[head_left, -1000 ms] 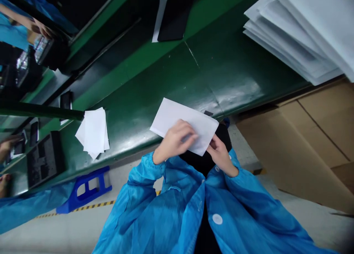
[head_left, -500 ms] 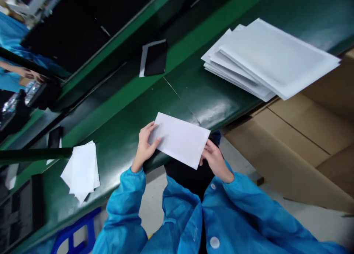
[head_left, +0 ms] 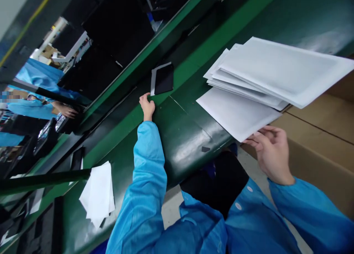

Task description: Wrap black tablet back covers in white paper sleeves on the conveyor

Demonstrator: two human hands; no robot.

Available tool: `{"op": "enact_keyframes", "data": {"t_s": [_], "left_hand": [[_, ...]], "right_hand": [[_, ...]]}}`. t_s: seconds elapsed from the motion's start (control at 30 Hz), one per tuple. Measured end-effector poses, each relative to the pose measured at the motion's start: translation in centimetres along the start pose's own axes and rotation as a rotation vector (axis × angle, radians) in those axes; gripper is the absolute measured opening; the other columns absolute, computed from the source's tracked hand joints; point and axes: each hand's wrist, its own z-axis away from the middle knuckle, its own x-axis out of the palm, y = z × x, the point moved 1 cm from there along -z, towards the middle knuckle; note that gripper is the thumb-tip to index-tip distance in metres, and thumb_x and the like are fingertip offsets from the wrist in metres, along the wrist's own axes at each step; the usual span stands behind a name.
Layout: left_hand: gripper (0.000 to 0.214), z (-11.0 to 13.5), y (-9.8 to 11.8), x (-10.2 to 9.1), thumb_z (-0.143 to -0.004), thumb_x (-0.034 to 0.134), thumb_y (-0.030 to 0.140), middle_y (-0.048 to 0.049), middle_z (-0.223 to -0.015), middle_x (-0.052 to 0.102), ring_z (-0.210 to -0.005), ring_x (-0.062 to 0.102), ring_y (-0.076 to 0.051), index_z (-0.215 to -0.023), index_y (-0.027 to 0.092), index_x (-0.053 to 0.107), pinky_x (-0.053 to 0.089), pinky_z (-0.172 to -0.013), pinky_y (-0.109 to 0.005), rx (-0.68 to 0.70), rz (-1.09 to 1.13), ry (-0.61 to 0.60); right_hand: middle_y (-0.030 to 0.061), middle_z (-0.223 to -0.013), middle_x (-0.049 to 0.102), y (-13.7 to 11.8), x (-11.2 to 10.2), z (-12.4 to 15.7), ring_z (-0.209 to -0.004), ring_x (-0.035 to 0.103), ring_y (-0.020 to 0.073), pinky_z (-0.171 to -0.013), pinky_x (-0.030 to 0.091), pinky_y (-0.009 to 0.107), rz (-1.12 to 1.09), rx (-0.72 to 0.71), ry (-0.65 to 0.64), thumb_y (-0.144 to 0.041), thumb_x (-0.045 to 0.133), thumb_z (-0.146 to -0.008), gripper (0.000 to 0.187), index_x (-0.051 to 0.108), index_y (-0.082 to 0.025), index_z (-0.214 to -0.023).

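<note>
We judged the white packet (head_left: 235,112) light, fairly stiff and perhaps slick, best taken by an edge so it would not crease. Our right hand (head_left: 272,156) pinched its near edge, with the stack of packets (head_left: 284,71) just beyond. Well apart to the left, our left hand (head_left: 147,107) reached across the worktop (head_left: 177,136) to the pale sheet (head_left: 153,84) under the black panel (head_left: 165,79); whether it gripped, we could not tell.
</note>
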Motion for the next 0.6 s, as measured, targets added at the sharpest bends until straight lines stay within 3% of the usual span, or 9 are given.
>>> {"op": "enact_keyframes", "data": {"t_s": [0.13, 0.27, 0.4, 0.6], "left_hand": [[0.063, -2.6, -0.4, 1.5, -0.083, 0.051, -0.002, -0.0157, -0.144, 0.058, -0.143, 0.052, -0.034, -0.138, 0.02, 0.07, 0.037, -0.128, -0.05, 0.031, 0.018, -0.049], [0.05, -4.3, -0.8, 2.6, -0.087, 0.057, 0.007, -0.0105, -0.145, 0.062, -0.146, 0.05, -0.038, -0.126, 0.03, 0.079, 0.037, -0.129, -0.059, 0.085, 0.014, -0.097], [0.033, -5.7, -1.3, 3.5, -0.089, 0.062, 0.011, -0.0111, -0.139, 0.064, -0.141, 0.054, -0.035, -0.111, 0.026, 0.082, 0.035, -0.13, -0.055, 0.159, 0.064, -0.118], [0.027, -7.3, -2.3, 5.6, -0.089, 0.06, 0.01, -0.0095, -0.127, 0.069, -0.131, 0.061, -0.028, -0.105, 0.021, 0.078, 0.04, -0.125, -0.045, 0.235, 0.18, -0.15]], "right_hand": [[0.0038, -0.108, 0.066, 0.7, -1.2, 2.2, -0.075, 0.072, 0.0159, -0.064, 0.062, 0.032, 0.215, -0.419, 0.063, -0.022, 0.085, -0.079, 0.034, 0.061, -0.027, -0.104], [0.0046, -0.101, 0.067, 1.7, 0.2, 4.0, -0.086, 0.07, 0.0201, -0.075, 0.059, 0.037, 0.528, -0.851, -0.144, -0.011, 0.073, -0.088, 0.021, 0.064, -0.023, -0.102], [0.0062, -0.099, 0.07, 2.4, 3.1, 3.2, -0.091, 0.066, 0.0226, -0.08, 0.054, 0.04, 0.813, -1.025, -0.329, -0.007, 0.067, -0.092, 0.017, 0.065, -0.023, -0.098], [0.0073, -0.098, 0.069, 3.2, 4.8, 2.3, -0.096, 0.059, 0.0264, -0.081, 0.043, 0.041, 1.025, -1.047, -0.244, -0.007, 0.062, -0.093, 0.017, 0.067, -0.022, -0.099]]}}
